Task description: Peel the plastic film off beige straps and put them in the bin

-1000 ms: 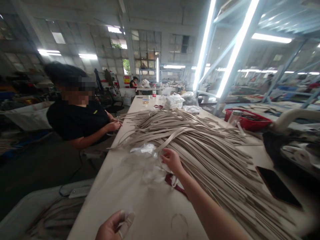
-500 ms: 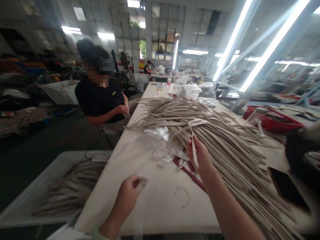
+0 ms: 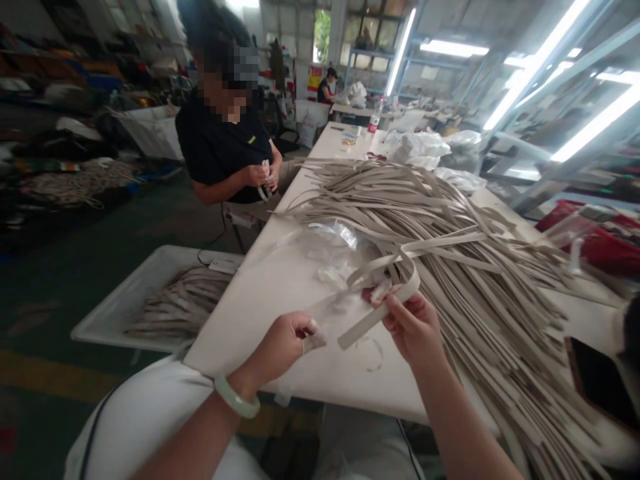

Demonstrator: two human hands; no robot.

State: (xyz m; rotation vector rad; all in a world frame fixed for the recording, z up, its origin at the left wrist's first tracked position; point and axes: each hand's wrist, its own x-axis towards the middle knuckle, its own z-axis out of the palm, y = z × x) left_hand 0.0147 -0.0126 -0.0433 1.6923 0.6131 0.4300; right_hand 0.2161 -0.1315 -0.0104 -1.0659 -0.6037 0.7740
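My right hand (image 3: 414, 327) is closed round a flat beige-grey strap (image 3: 367, 327). The strap's cut end points down and left toward my other hand, and its length curls up into a loop above my fingers. My left hand (image 3: 293, 337) is pinched, thumb against fingers, left of that cut end and apart from it. Whatever sits in the pinch is too small and blurred to name. Behind both hands, crumpled clear plastic (image 3: 337, 237) lies on the table (image 3: 240, 320). A large pile of similar straps (image 3: 450, 267) spreads along the table's right side.
At left, a white tub (image 3: 107, 317) holds more straps. A co-worker (image 3: 225, 153) works with both hands across the table's left edge. A phone (image 3: 603, 380) lies at right, a red basket (image 3: 595, 240) beyond. A bottle (image 3: 374, 120) and plastic bags (image 3: 417, 147) stand farther back.
My view has tilted down. The strap in my right hand has turned, its cut end now toward my left hand, which stays pinched. The co-worker's hands have risen, holding something pale.
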